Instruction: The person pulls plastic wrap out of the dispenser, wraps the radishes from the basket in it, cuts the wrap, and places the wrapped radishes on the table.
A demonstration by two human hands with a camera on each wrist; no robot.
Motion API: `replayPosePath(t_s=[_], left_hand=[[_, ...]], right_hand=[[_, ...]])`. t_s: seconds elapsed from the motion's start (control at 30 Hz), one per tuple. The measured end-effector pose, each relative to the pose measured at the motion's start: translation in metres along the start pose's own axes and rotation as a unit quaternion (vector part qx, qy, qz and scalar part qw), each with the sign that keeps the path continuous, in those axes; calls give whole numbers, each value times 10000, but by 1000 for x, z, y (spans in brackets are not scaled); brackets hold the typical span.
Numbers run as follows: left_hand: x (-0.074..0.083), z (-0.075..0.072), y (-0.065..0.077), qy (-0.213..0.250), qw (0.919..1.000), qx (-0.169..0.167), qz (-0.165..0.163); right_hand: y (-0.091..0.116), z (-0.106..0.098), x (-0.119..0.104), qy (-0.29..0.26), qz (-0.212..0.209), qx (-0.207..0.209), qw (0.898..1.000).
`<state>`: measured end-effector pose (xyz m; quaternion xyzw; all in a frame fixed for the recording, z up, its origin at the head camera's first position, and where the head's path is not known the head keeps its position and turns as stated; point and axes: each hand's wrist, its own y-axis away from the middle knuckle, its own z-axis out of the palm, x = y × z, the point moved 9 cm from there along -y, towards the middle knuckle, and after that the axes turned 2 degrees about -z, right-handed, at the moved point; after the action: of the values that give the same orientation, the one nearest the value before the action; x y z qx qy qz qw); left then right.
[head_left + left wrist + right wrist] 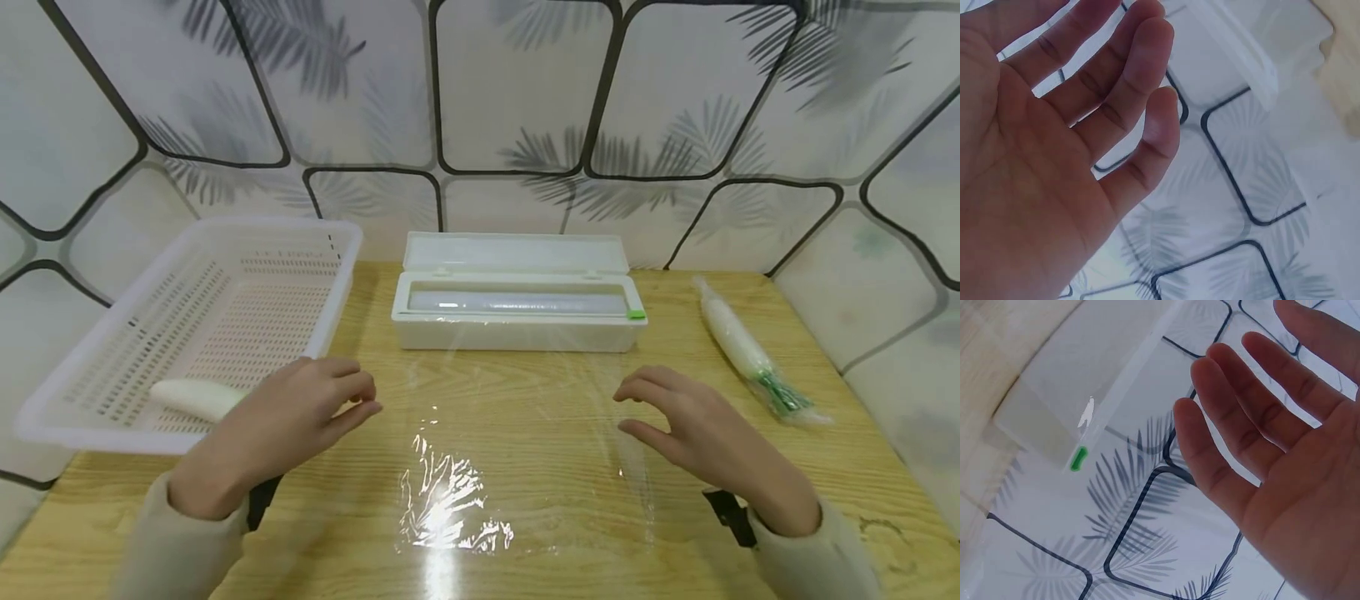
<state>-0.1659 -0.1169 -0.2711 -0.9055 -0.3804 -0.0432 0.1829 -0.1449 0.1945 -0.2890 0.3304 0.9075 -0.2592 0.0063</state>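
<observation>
In the head view, clear film [457,500] runs from the lidded dispenser [517,336] over the wooden table [337,542], between left hand [300,408] and right hand [693,417]. A gap parts dispenser and basket [339,283], which holds a white vegetable [195,398]; a wrapped bundle [738,337] lies near the right edge. Patterned wall [517,92] stands behind. Left wrist view: loosely bent fingers, slightly apart. Right wrist view: likewise, beside the dispenser's green tab [1079,459].
</observation>
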Motion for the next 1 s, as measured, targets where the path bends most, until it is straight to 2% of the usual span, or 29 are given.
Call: replayPosePath(t_s=[0.17, 0.3, 0.53, 0.83, 0.93, 1.0], left_hand=[[-22, -18, 7, -160, 9984, -188, -512], [-45, -26, 12, -92, 9940, -527, -955], [-78, -38, 11, 541, 9902, -622, -1124], [-129, -29, 15, 828, 9728, -1145, -1835], [-146, -25, 18, 895, 9654, -1356, -2042], [-156, -20, 22, 948, 9575, -1592, -2209]], right_hand=[[-17, -1, -8, 38, -172, 73, 9998], [-26, -1, -15, -13, -382, 169, 9991], [-39, 2, -25, -224, -524, 221, 9981], [-62, 21, -47, -482, -912, 191, 9945], [-66, 29, -53, -521, -934, 57, 9942], [-69, 33, -57, -541, -959, 3, 9939]])
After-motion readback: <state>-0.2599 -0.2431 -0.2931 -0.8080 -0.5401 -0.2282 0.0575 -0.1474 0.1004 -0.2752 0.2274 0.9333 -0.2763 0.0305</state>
